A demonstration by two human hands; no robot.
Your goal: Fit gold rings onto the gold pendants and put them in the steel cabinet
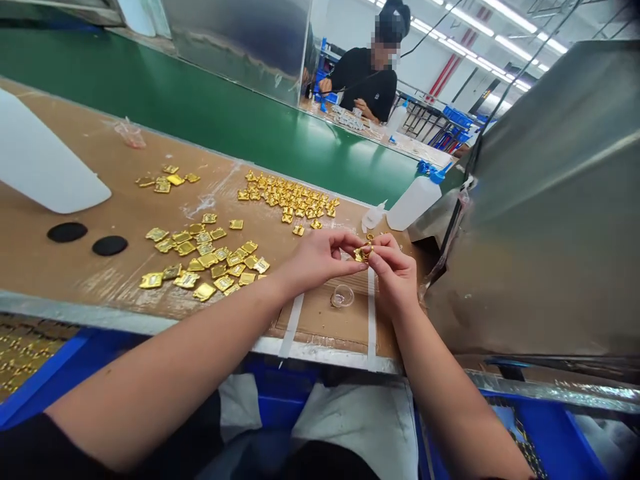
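Nearest you, at your left, a blue bin (70, 363) holds many gold parts (23, 350); another blue bin (567, 430) sits at your right, its contents too cut off to identify. On the brown bench top (323, 323), a clear cup (343, 287) stands just in front of your hands; you cannot tell whether it holds liquid. Above and beyond it, your left hand (320, 260) pinches a small gold piece (361, 255) between thumb and forefinger, and your right hand (397, 270) has its thumb and fingertips closed on the same piece. It is shiny, with a ring-like bit showing at its top. Flat gold plates (205, 250) lie scattered to your left, their markings too small to read. Farther off are a tight cluster of gold pieces (290, 197), a small dropper bottle (373, 217) and a translucent white bottle (414, 203) with a blue cap. Across the green belt (200, 113), a co-worker (367, 80) sits near another bottle (397, 119).
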